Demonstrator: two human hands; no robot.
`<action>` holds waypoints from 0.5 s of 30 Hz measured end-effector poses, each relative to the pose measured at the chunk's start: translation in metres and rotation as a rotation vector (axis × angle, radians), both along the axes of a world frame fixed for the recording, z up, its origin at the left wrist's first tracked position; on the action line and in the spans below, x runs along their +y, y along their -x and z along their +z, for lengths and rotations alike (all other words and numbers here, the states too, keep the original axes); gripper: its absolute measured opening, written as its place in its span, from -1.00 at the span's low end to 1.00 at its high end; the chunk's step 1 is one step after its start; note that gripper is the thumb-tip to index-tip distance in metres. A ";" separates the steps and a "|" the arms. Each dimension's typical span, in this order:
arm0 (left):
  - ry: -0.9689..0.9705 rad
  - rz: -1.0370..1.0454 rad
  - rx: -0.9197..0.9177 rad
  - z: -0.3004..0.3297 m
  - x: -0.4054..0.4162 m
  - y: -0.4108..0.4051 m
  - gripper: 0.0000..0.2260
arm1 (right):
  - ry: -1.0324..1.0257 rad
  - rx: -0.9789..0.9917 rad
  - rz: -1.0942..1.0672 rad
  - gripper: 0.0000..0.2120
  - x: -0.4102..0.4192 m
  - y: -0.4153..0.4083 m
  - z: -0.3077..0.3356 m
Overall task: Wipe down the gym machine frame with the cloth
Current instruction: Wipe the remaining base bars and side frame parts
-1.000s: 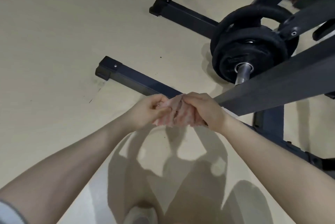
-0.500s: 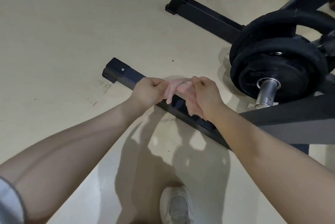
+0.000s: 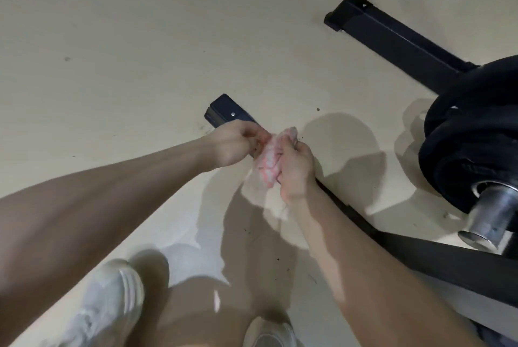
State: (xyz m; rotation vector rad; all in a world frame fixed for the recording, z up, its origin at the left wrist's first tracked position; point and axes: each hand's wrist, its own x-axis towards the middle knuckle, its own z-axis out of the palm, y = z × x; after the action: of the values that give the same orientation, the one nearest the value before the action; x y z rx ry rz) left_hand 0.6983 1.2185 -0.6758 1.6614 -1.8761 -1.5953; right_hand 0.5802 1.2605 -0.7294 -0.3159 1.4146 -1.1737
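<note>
Now both hands, left (image 3: 234, 144) and right (image 3: 294, 171), grip the cloth (image 3: 270, 158) (pink, bunched) above the frame (image 3: 227, 112).

My left hand (image 3: 234, 144) pinches one end of the pink cloth (image 3: 270, 157) and my right hand (image 3: 295, 171) grips its bunched middle, both above the near frame bar (image 3: 227, 111), with weight plates (image 3: 471, 144) to the right.

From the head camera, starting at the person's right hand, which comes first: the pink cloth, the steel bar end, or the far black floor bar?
1. Crumpled pink cloth, held in the right hand.
2. Shiny steel bar end, lower right.
3. Far black metal floor bar, upper right.
</note>
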 end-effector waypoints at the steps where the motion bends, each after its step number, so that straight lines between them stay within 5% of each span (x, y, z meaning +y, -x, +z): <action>1: 0.066 -0.026 -0.076 -0.004 -0.009 -0.010 -0.72 | -0.012 0.131 -0.012 -0.73 -0.002 -0.005 -0.001; 5: 0.319 -0.310 -0.400 -0.030 -0.049 -0.046 -0.66 | 0.168 0.447 -0.188 -0.78 -0.022 -0.013 -0.010; 8: 0.454 -0.525 -0.583 -0.056 -0.086 -0.056 -0.59 | 0.310 0.798 -0.100 -0.84 -0.047 -0.014 -0.026; 9: 0.479 -0.554 -0.605 -0.065 -0.097 -0.058 -0.58 | 0.328 0.985 0.011 -0.87 -0.053 -0.016 -0.033; 11: 0.496 -0.602 -0.652 -0.082 -0.116 -0.061 -0.52 | 0.200 1.283 0.485 -0.60 -0.060 -0.027 -0.049; 13: 0.494 -0.703 -0.700 -0.097 -0.133 -0.065 -0.42 | 0.031 1.409 0.988 -0.44 -0.058 -0.045 -0.066; 15: 0.553 -0.848 -0.706 -0.109 -0.148 -0.067 -0.36 | -0.017 1.445 1.009 -0.48 -0.062 -0.058 -0.071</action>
State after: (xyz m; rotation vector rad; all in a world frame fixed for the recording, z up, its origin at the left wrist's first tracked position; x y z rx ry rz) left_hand 0.7653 1.0706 -0.7848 1.3069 -3.2800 -0.4457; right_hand 0.6378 1.1989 -0.8003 -1.8574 1.9608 0.0895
